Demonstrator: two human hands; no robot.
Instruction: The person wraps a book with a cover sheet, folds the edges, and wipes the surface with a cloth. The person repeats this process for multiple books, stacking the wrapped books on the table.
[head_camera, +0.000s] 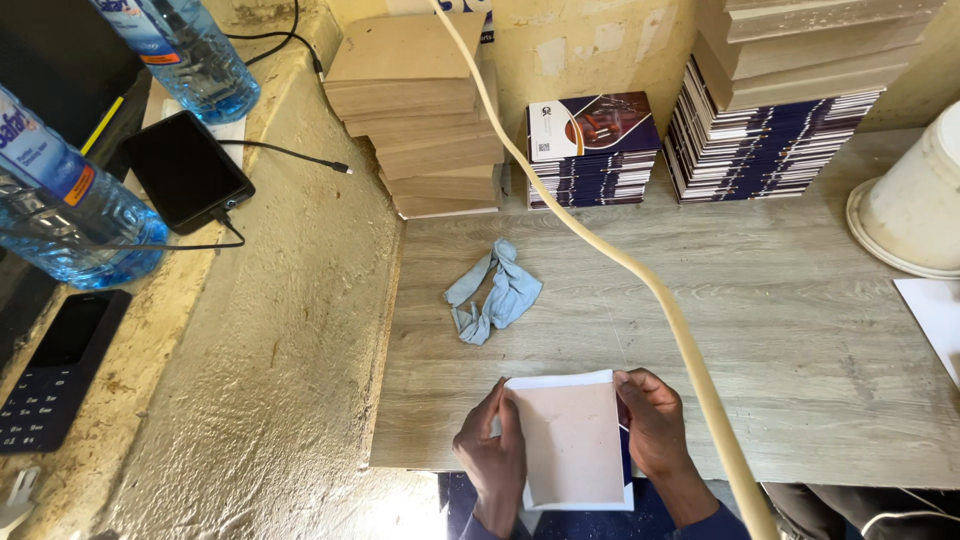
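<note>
The card (571, 440) sat at six o'clock in the view, at the near edge of the table (800, 330), held between both hands. The left hand (492, 452) pinched its left edge and the right hand (652, 425) its right edge, fingers closed flat on it with thumbs on top. It looked light, thin and fairly stiff, a pale board with a white sheet folded over its top and showing below it; it would likely bend or crease if squeezed hard, so the side edges seemed the safest hold. A blue cloth (495, 290) lay at twelve o'clock from the card, with stacked booklets (592, 150) and brown boards (420, 110) beyond. A cream hose (640, 270) crossed the view and hid part of the table. The card's underside and lower edge were hard to make out, and a white bucket (915, 200) at two o'clock was cut off.
</note>
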